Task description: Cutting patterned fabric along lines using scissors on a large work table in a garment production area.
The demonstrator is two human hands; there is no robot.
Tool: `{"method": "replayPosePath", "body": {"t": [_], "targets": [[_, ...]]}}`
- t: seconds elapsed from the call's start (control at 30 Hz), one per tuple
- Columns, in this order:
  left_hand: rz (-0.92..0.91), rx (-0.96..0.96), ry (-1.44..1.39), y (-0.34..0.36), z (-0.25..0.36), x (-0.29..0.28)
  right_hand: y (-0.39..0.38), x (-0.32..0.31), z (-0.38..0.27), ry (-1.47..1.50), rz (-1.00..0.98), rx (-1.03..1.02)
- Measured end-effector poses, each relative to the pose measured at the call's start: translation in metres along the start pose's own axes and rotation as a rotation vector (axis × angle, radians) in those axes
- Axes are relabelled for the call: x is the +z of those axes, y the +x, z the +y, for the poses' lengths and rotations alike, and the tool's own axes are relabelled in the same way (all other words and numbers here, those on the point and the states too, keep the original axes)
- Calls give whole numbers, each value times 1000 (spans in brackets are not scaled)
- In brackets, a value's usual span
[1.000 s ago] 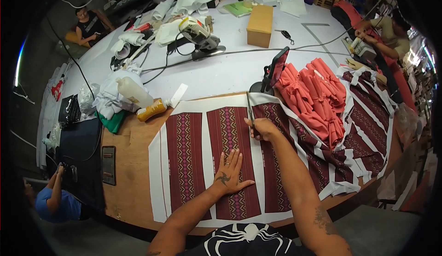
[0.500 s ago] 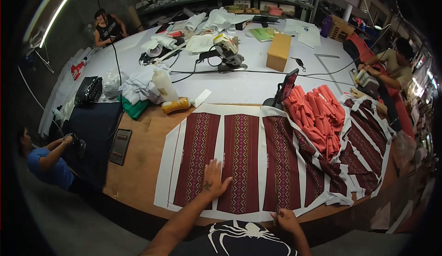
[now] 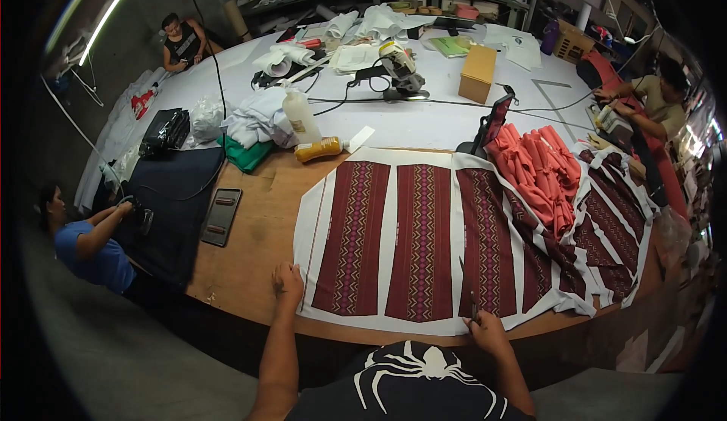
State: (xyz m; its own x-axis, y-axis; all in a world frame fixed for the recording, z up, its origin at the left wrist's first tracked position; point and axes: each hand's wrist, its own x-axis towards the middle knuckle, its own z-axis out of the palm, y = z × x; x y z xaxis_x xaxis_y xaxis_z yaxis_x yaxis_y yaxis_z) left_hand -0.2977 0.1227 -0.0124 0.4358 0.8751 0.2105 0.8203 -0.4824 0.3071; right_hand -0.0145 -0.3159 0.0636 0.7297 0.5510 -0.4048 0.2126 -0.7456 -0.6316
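A white fabric sheet (image 3: 388,216) printed with maroon patterned panels lies spread on the table in front of me. My left hand (image 3: 288,288) is at its left edge, fingers curled and seemingly pinching the border; the fingertips are small and partly hidden. My right hand (image 3: 488,332) is closed round the handles of a pair of scissors (image 3: 467,281) at the near edge. Their blades point away from me over the third maroon panel. Toward the right, the same fabric bunches up in folds, and a heap of coral cloth bundles (image 3: 538,171) rests on it.
A phone on a stand (image 3: 494,122) is beyond the fabric. An orange-brown bottle (image 3: 318,149) and a pale bottle (image 3: 301,116) are at the far left. A cutting machine (image 3: 403,71) and cardboard box (image 3: 478,74) stand farther back. Co-workers are at the table's left and right.
My left hand has left the middle of the fabric, where it lay flat, and moved to the left edge. My right hand still holds the scissors. The view has shifted.
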Motion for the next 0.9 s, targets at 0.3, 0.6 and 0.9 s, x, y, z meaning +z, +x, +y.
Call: {"method": "replayPosePath", "body": {"t": [0.3, 0.6, 0.9], "targets": [[-20, -115, -421, -10, -11, -14, -11, 34, -38, -107, 198, 3], [-468, -206, -937, -4, -31, -18, -8, 61, -35, -226, 335, -40], [-459, -247, -978, -18, -39, -19, -4, 39, 0, -136, 253, 45]]}}
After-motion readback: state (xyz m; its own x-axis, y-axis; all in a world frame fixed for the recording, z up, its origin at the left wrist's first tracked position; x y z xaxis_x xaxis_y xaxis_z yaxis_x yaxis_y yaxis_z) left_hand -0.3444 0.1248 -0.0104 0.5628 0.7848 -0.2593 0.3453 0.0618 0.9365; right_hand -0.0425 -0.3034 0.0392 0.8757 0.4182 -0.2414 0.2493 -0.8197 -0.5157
